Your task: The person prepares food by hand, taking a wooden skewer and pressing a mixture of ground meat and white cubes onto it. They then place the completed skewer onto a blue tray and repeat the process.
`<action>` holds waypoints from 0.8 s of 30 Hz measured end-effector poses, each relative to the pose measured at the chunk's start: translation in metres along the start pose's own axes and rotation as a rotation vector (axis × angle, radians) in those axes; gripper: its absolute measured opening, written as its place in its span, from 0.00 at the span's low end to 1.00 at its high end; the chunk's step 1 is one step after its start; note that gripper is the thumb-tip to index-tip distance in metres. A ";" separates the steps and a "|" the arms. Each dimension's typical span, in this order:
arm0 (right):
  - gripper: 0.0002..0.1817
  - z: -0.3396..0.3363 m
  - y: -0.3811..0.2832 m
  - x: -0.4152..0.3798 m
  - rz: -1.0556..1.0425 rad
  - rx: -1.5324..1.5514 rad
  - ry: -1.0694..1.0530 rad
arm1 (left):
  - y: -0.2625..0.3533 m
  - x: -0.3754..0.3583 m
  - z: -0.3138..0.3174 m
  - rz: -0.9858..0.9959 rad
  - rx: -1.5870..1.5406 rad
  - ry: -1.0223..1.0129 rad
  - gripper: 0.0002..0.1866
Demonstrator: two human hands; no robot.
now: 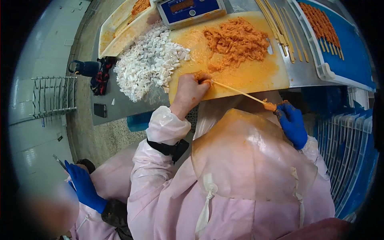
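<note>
Orange marinade coated nearly everything on the stained plastic cutting board [248, 76], which lay on the steel worktop [304, 72] with its near edge at the person's apron. The bare left hand [190, 93] rested at that near edge, fingers curled and pinched on one end of a thin wooden skewer [238, 92] together with a scrap of orange meat. The right hand [292, 124], in a blue glove, was closed around the other end, off the board's near right corner, with a small lump of meat [269, 106] threaded just beside its fingers. So the skewer hung between the two hands, slanting from the board toward the person's right. Farther back on the board sat a heap of shredded orange marinated meat [237, 40], and to its left a pile of white diced cubes [148, 64] spilled over the worktop. A blue digital scale [190, 10] stood at the far edge, loose bare skewers [282, 30] lay to the right, and a white tray lined in blue [344, 52] held finished orange skewers. At the near left, another person's blue-gloved hand [82, 184] held a small tool. The likely risk was the skewer's point slipping on the greasy meat and pricking the ungloved left hand; the thin stick might also snap if bent between the two grips, or the lump slide off over the edge.
</note>
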State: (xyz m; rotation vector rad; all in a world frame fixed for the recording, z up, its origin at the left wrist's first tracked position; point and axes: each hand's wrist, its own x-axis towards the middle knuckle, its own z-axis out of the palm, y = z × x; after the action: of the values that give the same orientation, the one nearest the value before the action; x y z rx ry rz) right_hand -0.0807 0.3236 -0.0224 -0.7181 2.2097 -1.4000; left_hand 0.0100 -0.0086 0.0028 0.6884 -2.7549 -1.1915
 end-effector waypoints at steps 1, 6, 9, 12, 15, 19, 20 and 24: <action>0.07 0.000 0.000 0.000 0.001 0.001 0.000 | 0.000 0.000 0.000 -0.001 0.001 -0.001 0.10; 0.07 0.000 0.000 0.001 0.000 -0.007 -0.011 | 0.000 -0.001 0.002 0.040 0.012 0.025 0.11; 0.07 -0.003 -0.006 0.001 0.034 -0.045 -0.029 | 0.003 -0.002 0.002 0.029 0.020 0.026 0.11; 0.07 -0.004 -0.013 0.003 0.030 -0.063 -0.048 | 0.011 -0.004 0.001 0.041 0.124 0.006 0.11; 0.07 -0.001 -0.019 0.004 0.049 -0.059 -0.010 | 0.009 -0.005 0.007 0.117 0.186 0.074 0.10; 0.07 -0.006 -0.022 -0.002 -0.005 -0.127 -0.005 | 0.007 -0.003 0.006 0.108 0.146 0.069 0.09; 0.07 -0.008 -0.020 -0.003 -0.005 -0.126 0.016 | 0.006 -0.002 0.006 0.079 0.130 0.057 0.09; 0.06 -0.008 -0.025 -0.004 0.084 -0.056 0.008 | 0.005 -0.001 0.004 0.111 0.171 0.063 0.09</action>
State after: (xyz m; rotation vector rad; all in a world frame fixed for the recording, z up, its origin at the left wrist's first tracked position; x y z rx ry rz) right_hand -0.0776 0.3230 0.0043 -0.6322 2.2663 -1.3074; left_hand 0.0080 -0.0029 0.0035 0.5667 -2.8232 -0.9061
